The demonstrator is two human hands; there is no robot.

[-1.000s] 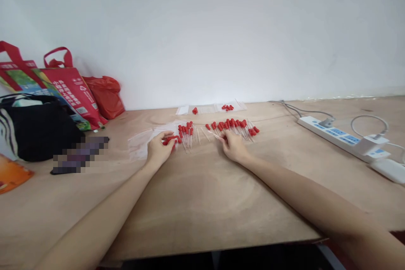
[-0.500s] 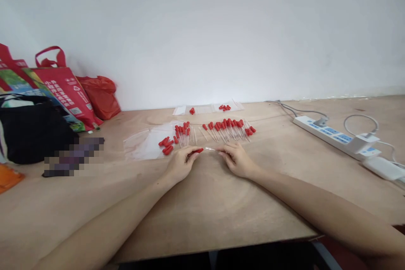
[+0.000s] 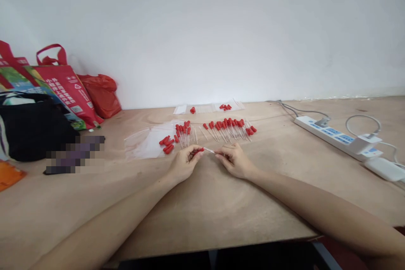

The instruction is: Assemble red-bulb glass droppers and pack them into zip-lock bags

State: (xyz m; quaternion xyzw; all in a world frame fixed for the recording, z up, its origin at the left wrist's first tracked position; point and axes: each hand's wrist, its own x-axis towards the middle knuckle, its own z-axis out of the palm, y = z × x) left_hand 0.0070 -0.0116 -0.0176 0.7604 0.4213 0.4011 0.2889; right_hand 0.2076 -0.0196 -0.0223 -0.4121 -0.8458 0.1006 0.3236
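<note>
My left hand [image 3: 186, 162] is closed in a pinch on a red rubber dropper bulb [image 3: 200, 149]. Between the fingers of my right hand [image 3: 234, 160] is a clear glass dropper tube [image 3: 209, 150], its free end meeting the mouth of the bulb. How far the tube sits inside the bulb is too small to tell. Just beyond my hands lies a row of droppers with red bulbs [image 3: 226, 125]. Left of that row are more droppers [image 3: 183, 130] and loose bare tubes [image 3: 194, 134]. Several loose red bulbs [image 3: 168, 149] lie close to my left hand.
Clear plastic bags [image 3: 142, 143] lie left of the bulbs. A further bag [image 3: 207, 109] with tubes and red bulbs lies by the wall. A white power strip [image 3: 329, 133] with cables is at the right. Shopping bags [image 3: 68, 88] and a black bag [image 3: 34, 128] stand at the left.
My hands have come closer together. The gap between the red bulb and the glass tube has closed, and the two now meet.
</note>
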